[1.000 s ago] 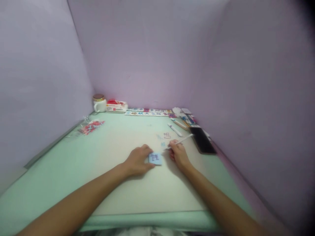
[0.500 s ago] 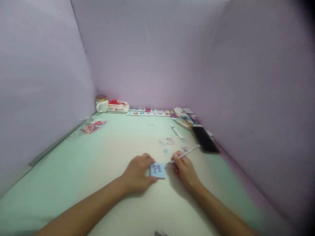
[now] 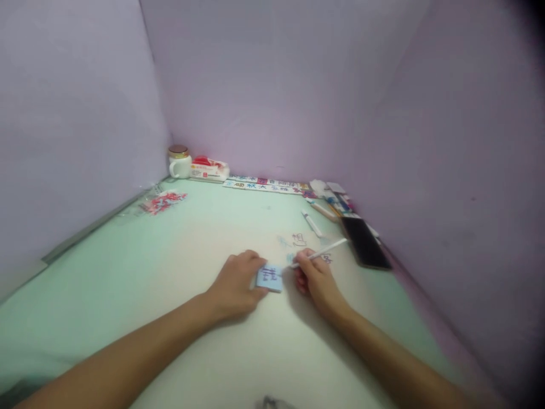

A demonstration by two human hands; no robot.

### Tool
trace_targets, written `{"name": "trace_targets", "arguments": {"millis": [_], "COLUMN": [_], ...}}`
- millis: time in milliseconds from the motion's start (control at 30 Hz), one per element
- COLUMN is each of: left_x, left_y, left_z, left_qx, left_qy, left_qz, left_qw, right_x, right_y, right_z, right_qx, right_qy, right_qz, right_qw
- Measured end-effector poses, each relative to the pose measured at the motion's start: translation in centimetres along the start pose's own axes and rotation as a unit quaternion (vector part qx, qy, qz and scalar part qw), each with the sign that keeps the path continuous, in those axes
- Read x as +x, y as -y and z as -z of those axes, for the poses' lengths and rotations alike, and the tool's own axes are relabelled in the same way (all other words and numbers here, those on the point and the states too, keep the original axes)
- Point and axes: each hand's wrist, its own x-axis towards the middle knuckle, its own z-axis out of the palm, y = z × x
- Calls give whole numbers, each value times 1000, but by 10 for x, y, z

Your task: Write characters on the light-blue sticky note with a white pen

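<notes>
Near the frame's centre, our left hand (image 3: 238, 284) has its thumb and fingers partly open, gripping the blue pad (image 3: 269, 278) by its left side. Just right, our right hand (image 3: 317, 281) has its fingers closed around 1 white pen (image 3: 319, 251), its tip near the pad.

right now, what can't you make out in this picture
- Head view: tip of the pen, blurred near the pad; contact unclear.
- Head view: inside of the mug, hidden by its lid.
- Head view: print on the packet, too small.
- Head view: dark thing, cut off by the bottom edge.
</notes>
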Motion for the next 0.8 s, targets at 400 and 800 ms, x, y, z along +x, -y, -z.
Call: {"name": "trace_targets", "arguments": {"millis": [400, 800], "left_x": [-1, -3], "left_y": [-3, -3], "left_z": [3, 2], "left_qx": [-9, 0], "left_qy": [32, 31], "left_qz": [-23, -43], "left_qw": [999, 999], "right_x": [-8, -11], "right_y": [-1, -5], "right_z": [13, 15], "right_qx": [-65, -137], "right_qy": [62, 106], "right_qz": [35, 67], "right_qw": [995, 983]}}
